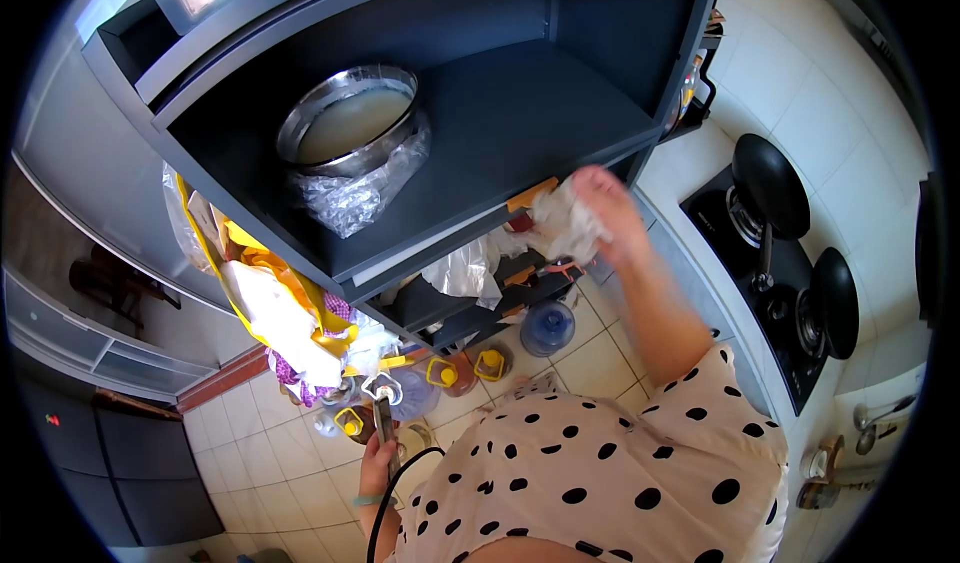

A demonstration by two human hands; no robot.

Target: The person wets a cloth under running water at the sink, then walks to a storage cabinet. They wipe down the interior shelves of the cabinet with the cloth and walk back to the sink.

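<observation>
My right hand (612,213) is closed on a crumpled whitish cloth (567,223), at the front right edge of the dark grey shelf (530,93). Motion blurs the hand a little. On that shelf stands a metal bowl (352,113) with a pale, cloudy content. Clear plastic wrap (365,188) is bunched against its front side. Low on the left, my left hand (375,468) is wrapped round a slim, dark, phone-like device (385,421), held upright above the floor bottles. A black cable (405,473) curves beside this hand.
A lower shelf holds a plastic bag (468,268). Bags, one yellow (265,263), hang on the cabinet's left side. Bottles with yellow handles (442,373) and a blue water jug (547,328) stand on the tiled floor. Two black pans (770,185) sit on the hob at right.
</observation>
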